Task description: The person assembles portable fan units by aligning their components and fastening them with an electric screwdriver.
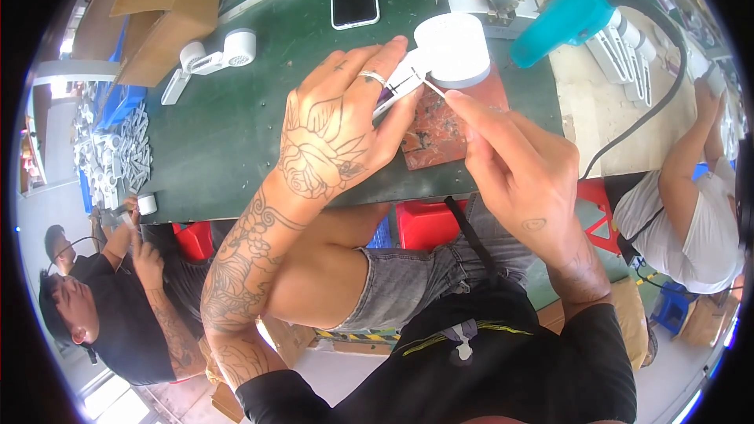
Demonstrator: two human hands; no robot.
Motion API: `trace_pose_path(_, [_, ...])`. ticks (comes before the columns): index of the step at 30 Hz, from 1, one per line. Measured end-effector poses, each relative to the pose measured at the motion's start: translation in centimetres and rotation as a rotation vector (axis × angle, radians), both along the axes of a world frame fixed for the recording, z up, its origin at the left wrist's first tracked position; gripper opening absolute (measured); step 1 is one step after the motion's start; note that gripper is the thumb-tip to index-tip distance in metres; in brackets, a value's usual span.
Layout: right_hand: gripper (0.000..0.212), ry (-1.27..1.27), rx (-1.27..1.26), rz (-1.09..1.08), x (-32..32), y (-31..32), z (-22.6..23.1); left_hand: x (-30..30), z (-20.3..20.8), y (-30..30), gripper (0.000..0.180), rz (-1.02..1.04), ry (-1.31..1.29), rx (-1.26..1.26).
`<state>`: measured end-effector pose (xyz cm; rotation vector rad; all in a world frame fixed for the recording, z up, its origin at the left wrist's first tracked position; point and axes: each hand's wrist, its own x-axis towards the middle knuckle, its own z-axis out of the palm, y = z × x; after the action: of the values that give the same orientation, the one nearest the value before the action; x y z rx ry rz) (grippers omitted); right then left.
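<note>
Your left hand (345, 114) has its grip clamped around the handle of the white fan (452, 51), whose round head is at the far end of the red tile (440, 129). Your right hand (522, 177) pinches a thin white strip (436, 89) at this handle. If you press too strongly, the strip could bend or slip; if your left grip is loose, the head may turn. The cable (682, 59), to the right of the tile, could catch your right wrist.
</note>
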<state>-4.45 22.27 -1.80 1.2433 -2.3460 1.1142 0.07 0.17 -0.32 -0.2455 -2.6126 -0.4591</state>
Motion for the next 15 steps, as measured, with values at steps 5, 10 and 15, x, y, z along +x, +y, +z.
trace_pose_path(5, [0.045,-0.012,-0.011,-0.001,0.1,0.1,-0.1,0.0,-0.2,0.0,0.046,-0.01,0.011,-0.004])
trace_pose_path(10, [0.039,-0.089,0.069,0.007,0.5,0.0,1.2,-0.4,-0.7,-0.4,0.047,-0.05,0.101,-0.078])
trace_pose_path(15, [0.038,-0.088,0.034,-0.011,0.7,-0.5,0.9,-0.4,-0.8,-0.1,0.046,-0.045,0.139,-0.15])
